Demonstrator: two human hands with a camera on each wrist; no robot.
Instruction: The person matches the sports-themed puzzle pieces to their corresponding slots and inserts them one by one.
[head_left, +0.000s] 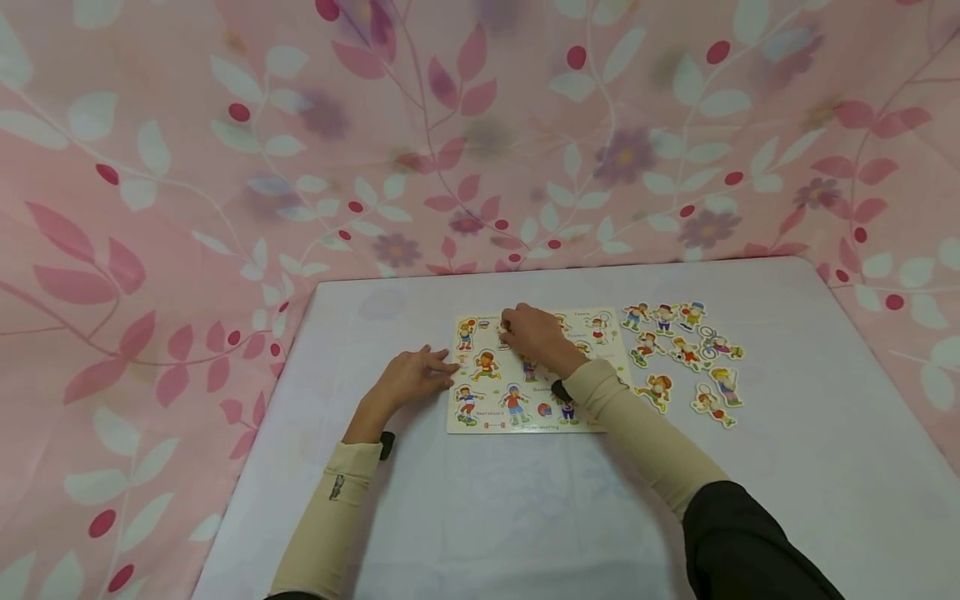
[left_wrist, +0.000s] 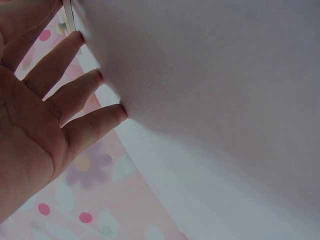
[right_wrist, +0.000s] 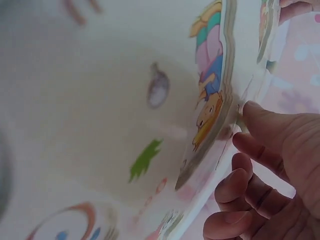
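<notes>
Right hand: poised (head_left: 538, 336) over the board's upper left area, fingers curled, thumb and fingertips close together above a partly covered cut-out figure (head_left: 504, 337); whether they pinch it, an onlooker cannot tell.
Left hand: well apart from the other, fingers (left_wrist: 95, 127) spread and nearly straight (head_left: 417, 375), tips touching the white table (head_left: 390, 333) at the board's left edge.
Board: a cream picture board (head_left: 495, 396) of cartoon sports figures lies flat on the table between the hands and the loose pieces; a skateboarder (head_left: 466, 405) fills its lower left corner, a runner (head_left: 486, 365) above.
Loose pieces: cut-out figures (head_left: 664, 320) cluster just beside the board's right edge, a cyclist (head_left: 720, 344) among them.
Sleeves: beige cuffs (head_left: 322, 500) over dark wristbands (head_left: 386, 445).
Backdrop: pink floral cloth (head_left: 487, 167) behind the table.
</notes>
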